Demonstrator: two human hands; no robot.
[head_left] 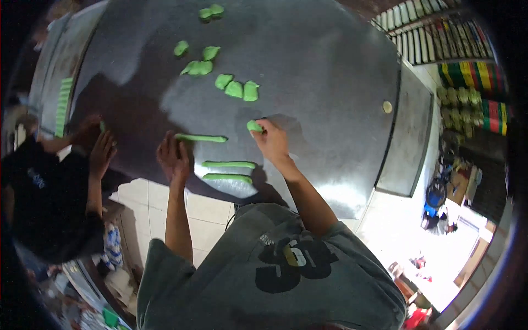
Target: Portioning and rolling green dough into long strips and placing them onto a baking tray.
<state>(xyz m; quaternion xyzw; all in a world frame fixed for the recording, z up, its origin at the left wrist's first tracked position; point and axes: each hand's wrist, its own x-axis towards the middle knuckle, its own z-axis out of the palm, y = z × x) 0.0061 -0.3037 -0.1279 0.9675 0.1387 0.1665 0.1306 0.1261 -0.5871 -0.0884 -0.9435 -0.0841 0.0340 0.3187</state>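
My right hand (272, 144) grips a small lump of green dough (254, 126) between thumb and fingers, over the dark metal table (324, 110). My left hand (174, 158) lies palm down with fingers stretched out, at the left end of a thin green dough rope (203, 138). Two more ropes, an upper one (228, 164) and a lower one (227, 177), lie side by side near the table's front edge. Farther back sits a row of dough lumps (234, 89), with other lumps (198, 67) behind and to the left.
At the left, a co-worker's hands (102, 151) are over the same table. Several green strips (64, 107) lie along the far-left edge. A small round pale object (387, 106) rests near the right edge. Racks (434, 41) and stacked jars (461, 110) stand beyond on the right.
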